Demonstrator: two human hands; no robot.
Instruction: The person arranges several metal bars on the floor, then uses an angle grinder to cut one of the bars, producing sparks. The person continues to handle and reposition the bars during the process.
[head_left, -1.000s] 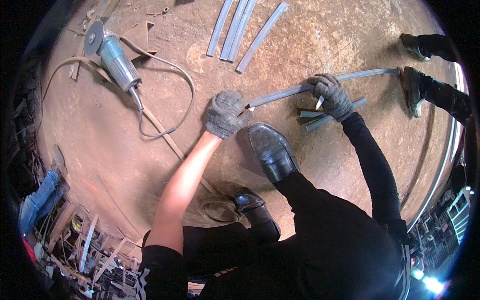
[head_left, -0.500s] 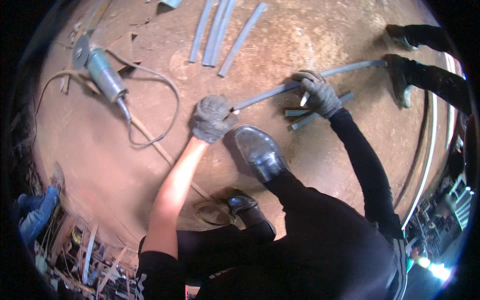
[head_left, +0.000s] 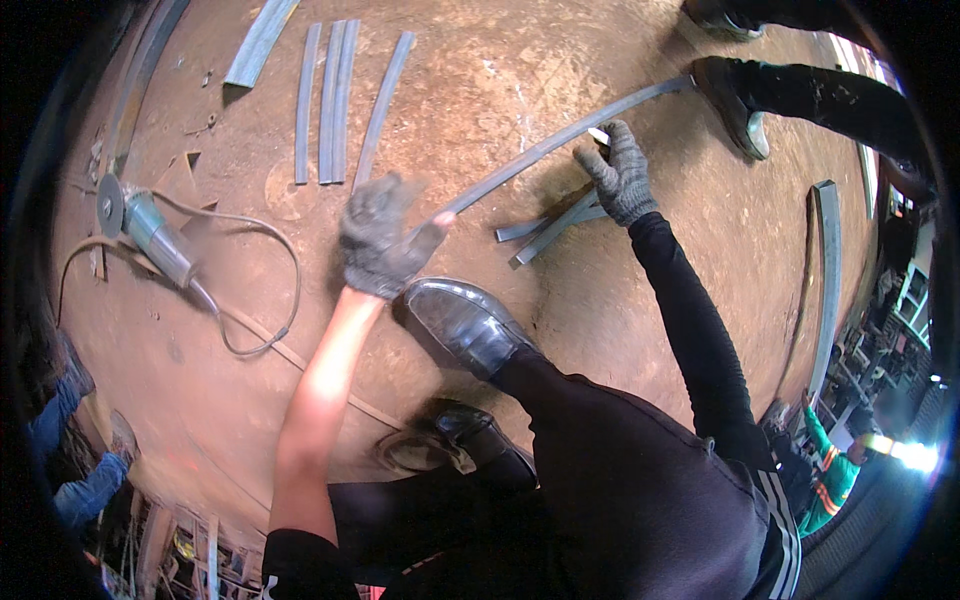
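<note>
A long grey metal bar (head_left: pixel 545 148) runs from my left hand to a boot (head_left: pixel 735 105) of another person at the upper right. My left hand (head_left: pixel 380 240), in a grey knit glove, is at the bar's near end, with thumb and fingers apart. Motion blurs the fingers, and the bare thumb tip is beside the bar end. My right hand (head_left: pixel 622 180), also gloved, is just right of the bar and off it. Between its thumb and fingers is a small white stick (head_left: pixel 598 135), like chalk. Short metal bars (head_left: pixel 555 232) lie crossed below the long bar.
Several cut metal bars (head_left: pixel 340 100) lie at the upper left, near a wider metal piece (head_left: pixel 262 42). An angle grinder (head_left: pixel 160 240) rests at left, its cord looping on the floor. My black shoe (head_left: pixel 465 320) is near the bar end. Other people are at the lower left and right.
My right hand has come off the long bar with the white stick still in it. My left hand has loosened from the bar end. The view has shifted right.
</note>
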